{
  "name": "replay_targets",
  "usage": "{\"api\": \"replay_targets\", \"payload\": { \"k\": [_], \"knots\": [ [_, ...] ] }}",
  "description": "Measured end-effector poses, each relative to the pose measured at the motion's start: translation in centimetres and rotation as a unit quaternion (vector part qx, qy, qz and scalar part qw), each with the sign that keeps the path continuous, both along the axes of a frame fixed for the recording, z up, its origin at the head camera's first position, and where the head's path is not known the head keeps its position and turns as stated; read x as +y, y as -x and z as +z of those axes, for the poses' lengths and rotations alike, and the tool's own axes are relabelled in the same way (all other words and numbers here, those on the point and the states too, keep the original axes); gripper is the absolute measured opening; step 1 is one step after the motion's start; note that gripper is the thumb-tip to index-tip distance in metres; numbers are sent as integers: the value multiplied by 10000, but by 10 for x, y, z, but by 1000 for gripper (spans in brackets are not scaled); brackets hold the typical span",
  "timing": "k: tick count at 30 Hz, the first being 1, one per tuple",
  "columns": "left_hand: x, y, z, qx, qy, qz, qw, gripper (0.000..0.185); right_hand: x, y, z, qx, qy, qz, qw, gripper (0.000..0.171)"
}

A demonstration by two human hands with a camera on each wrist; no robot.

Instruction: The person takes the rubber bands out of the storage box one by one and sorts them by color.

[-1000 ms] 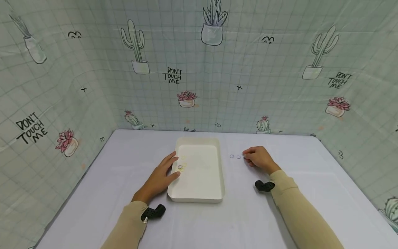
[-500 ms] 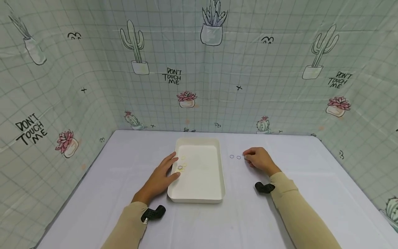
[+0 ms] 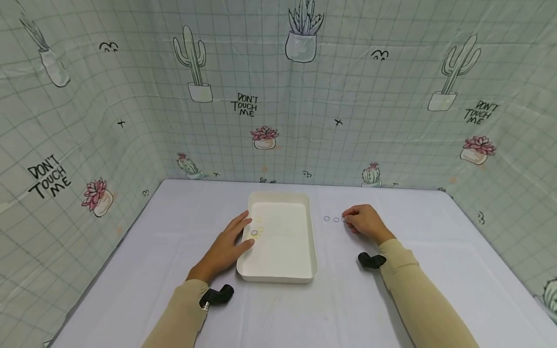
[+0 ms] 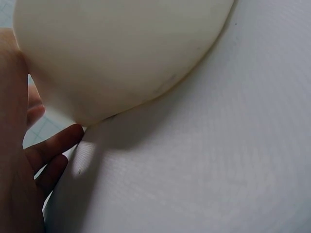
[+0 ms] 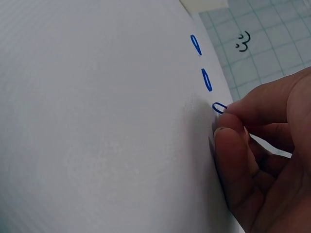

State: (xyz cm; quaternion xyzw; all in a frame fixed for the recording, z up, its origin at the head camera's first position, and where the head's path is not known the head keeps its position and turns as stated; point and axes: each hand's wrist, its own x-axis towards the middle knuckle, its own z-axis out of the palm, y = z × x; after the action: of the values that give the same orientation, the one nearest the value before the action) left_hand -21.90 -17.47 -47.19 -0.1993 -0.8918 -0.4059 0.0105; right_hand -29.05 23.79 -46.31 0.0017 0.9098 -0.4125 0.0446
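Against the tray [image 3: 285, 246], left hand [image 3: 225, 249] rests spread; right hand [image 3: 367, 223] pinches a blue ring [image 5: 215, 108]

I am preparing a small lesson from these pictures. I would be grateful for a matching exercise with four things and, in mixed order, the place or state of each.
Column 1
1. left hand
2. right hand
3. yellow rings
4. white tray

Column 2
A. lie inside a shallow container
B. stands on the table between two arms
C. pinches a blue ring
D. touches the side of a container

Right pairs: 1-D, 2-C, 3-A, 4-B
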Motion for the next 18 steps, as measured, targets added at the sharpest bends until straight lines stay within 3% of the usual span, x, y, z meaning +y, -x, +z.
{"api": "replay_targets", "payload": {
  "k": [11, 18],
  "knots": [
    [0, 0, 1, -25, 16, 4, 10000, 67, 2, -4, 1, -14, -41, -178, 9998, 26],
    [0, -1, 1, -3, 27, -12, 10000, 66, 7, -17, -9, 113, 925, -774, 9926, 31]
  ]
}}
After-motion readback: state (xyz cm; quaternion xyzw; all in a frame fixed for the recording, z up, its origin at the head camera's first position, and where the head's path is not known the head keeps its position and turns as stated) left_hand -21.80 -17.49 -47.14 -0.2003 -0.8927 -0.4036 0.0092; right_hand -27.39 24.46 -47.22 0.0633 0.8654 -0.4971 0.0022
